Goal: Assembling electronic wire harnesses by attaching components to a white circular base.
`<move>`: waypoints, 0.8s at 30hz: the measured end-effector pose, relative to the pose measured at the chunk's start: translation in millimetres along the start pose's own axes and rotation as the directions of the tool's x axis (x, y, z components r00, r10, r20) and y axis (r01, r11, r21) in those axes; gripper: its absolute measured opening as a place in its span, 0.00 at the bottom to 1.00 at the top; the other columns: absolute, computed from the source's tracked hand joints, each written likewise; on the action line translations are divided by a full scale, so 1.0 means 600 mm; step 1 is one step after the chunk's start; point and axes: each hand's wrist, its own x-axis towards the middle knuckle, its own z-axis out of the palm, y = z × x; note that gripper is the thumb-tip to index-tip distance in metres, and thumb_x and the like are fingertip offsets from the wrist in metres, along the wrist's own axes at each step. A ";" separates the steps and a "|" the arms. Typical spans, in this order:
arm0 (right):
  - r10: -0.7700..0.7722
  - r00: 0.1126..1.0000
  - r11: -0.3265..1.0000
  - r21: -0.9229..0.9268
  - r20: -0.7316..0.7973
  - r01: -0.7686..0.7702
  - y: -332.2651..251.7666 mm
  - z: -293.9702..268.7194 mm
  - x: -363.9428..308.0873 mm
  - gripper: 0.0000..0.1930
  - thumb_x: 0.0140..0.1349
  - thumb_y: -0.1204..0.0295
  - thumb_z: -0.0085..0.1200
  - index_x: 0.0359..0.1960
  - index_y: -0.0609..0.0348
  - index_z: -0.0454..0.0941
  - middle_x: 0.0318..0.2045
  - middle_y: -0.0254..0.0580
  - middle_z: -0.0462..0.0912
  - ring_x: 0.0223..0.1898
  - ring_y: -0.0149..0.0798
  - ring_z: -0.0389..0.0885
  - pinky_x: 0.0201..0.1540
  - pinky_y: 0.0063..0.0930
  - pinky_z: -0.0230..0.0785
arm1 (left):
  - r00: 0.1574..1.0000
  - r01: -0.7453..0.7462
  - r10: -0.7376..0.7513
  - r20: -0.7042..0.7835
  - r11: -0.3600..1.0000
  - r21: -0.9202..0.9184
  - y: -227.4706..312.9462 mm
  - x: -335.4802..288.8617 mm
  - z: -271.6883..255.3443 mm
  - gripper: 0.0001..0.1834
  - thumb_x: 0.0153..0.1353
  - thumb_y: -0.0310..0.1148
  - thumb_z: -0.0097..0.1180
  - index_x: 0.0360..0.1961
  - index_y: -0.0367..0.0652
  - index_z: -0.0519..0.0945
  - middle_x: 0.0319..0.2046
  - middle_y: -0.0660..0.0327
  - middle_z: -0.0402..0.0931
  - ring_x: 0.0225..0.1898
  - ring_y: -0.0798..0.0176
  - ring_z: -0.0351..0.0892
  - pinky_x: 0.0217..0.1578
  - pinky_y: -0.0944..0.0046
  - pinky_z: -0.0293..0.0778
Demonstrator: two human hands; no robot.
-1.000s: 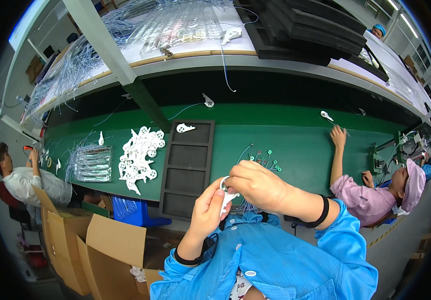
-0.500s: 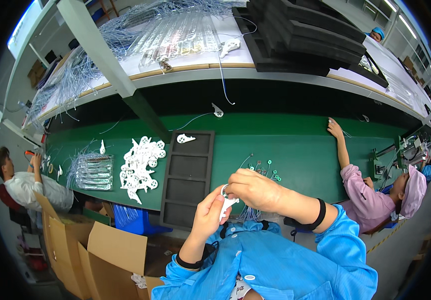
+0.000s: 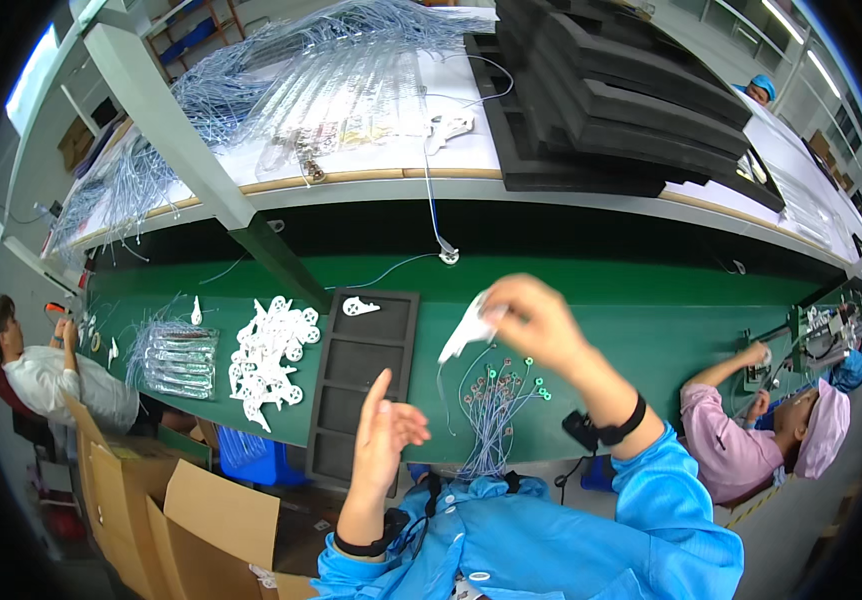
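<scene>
Pinched in the fingers of my right hand (image 3: 534,322) is a white plastic part (image 3: 466,330), raised over the green bench, with a thin wire trailing below it. My left hand (image 3: 386,432) holds nothing; its thumb points up, the fingers are apart, and it hovers over the near right side of a black foam tray (image 3: 414,345). A similar white part (image 3: 360,306) lies in the tray's far compartment. Below my right hand is a bundle of thin wires (image 3: 491,430) with green and reddish ring ends. Left of the tray sits a pile of white plastic parts (image 3: 273,352).
Clear-bagged pieces with wires (image 3: 179,362) lie at the bench's left. Above, a shelf carries wire bundles (image 3: 221,95) and stacked black foam trays (image 3: 621,100). A slanted metal post (image 3: 166,110) rises at left. Cardboard boxes (image 3: 221,500) stand below; co-workers sit either side.
The white part has left my left hand and moved forward in my right hand. My left fingers have opened. The view has shifted, and the pink-sleeved co-worker's arm has drawn back.
</scene>
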 end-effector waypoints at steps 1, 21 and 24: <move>0.128 0.979 0.991 0.067 -0.160 -0.118 0.044 -0.023 0.015 0.06 0.54 0.76 0.57 0.34 0.60 0.77 0.36 0.39 0.77 0.37 0.33 0.77 0.36 0.26 0.71 | 0.999 0.016 -0.015 -0.043 1.000 0.024 -0.006 -0.005 -0.021 0.27 0.70 0.44 0.31 0.66 0.42 0.53 0.27 0.57 0.74 0.26 0.65 0.74 0.29 0.68 0.71; 0.917 0.316 0.389 0.362 -0.245 -0.847 0.343 0.021 -0.377 0.15 0.61 0.63 0.52 0.25 0.63 0.75 0.17 0.35 0.75 0.18 0.28 0.72 0.21 0.24 0.66 | 0.940 0.092 0.070 -0.335 0.891 0.445 -0.203 0.288 -0.230 0.06 0.61 0.27 0.47 0.34 0.35 0.73 0.17 0.64 0.70 0.16 0.74 0.66 0.16 0.75 0.61; 0.964 0.245 0.267 0.415 -0.108 -0.870 0.266 0.073 -0.419 0.16 0.61 0.61 0.53 0.24 0.64 0.76 0.18 0.33 0.74 0.19 0.26 0.71 0.23 0.21 0.65 | 0.780 -0.016 0.565 -0.271 0.450 0.893 -0.260 0.433 -0.310 0.17 0.56 0.38 0.55 0.32 0.31 0.73 0.26 0.51 0.75 0.27 0.55 0.75 0.33 0.58 0.72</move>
